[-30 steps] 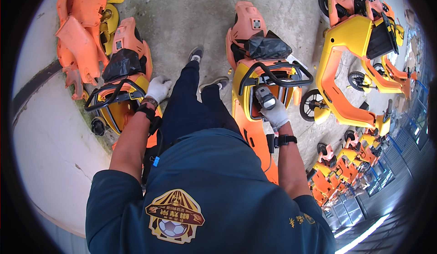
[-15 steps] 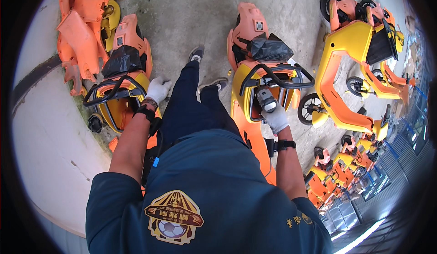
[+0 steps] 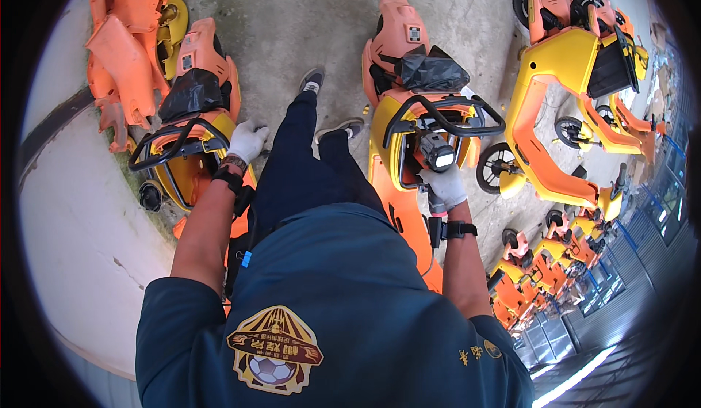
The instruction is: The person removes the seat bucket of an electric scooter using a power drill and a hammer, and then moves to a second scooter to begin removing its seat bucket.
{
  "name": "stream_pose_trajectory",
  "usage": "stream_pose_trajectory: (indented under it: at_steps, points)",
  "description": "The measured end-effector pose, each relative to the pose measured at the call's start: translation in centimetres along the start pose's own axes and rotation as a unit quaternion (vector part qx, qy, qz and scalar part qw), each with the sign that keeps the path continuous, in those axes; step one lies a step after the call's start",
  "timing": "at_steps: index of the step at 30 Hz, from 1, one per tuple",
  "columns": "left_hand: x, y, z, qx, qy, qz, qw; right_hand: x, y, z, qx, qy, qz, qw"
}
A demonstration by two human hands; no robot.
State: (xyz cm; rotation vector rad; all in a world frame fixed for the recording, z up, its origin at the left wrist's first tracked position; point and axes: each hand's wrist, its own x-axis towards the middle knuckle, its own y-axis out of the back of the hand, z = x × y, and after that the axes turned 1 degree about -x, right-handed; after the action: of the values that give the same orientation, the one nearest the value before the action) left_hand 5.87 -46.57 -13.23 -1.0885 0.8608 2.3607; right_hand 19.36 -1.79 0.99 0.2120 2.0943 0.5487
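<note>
My right hand (image 3: 447, 187), in a white glove, is wrapped round the handle of a grey-and-black cordless power tool (image 3: 436, 151). Its body lies over the opening under the black tubular rack (image 3: 445, 119) of a yellow-and-orange scooter (image 3: 392, 141); whether the tip touches anything is hidden. My left hand (image 3: 248, 141), also gloved, is beside the rack (image 3: 175, 145) of another such scooter (image 3: 219, 127) on the left. Its fingers look curled together, and what they hold, if anything, cannot be made out.
Black plastic sheets (image 3: 193, 95) cover parts of both nearby scooters. Orange body panels (image 3: 125, 54) are piled at the far left by a pale wall (image 3: 62, 211). A yellow-and-orange scooter frame (image 3: 529, 116) stands to the right, with several more scooters beyond. My feet (image 3: 312, 79) are on concrete between the two scooters.
The power tool has turned and risen slightly in my right hand's grip, and its lower handle end now shows below the hand. My left hand has shifted a little left.
</note>
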Motion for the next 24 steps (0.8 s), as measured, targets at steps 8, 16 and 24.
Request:
stream_pose_trajectory:
  at_steps: [8, 16, 24]
  points:
    - [-0.1, 0.0, 0.5, -0.015, 0.001, -0.002, 1.000, 0.4, -0.8, 1.7, -0.004, 0.030, -0.012, 0.999]
    - [-0.3, 0.0, 1.5, -0.008, -0.009, -0.005, 1.000, 0.5, -2.7, 2.9, 0.122, -0.002, -0.010, 0.993]
    - [-0.3, -0.3, 1.6, 0.024, 0.003, -0.022, 0.999, 0.3, -1.8, 3.0, -0.136, 0.059, 0.032, 0.989]
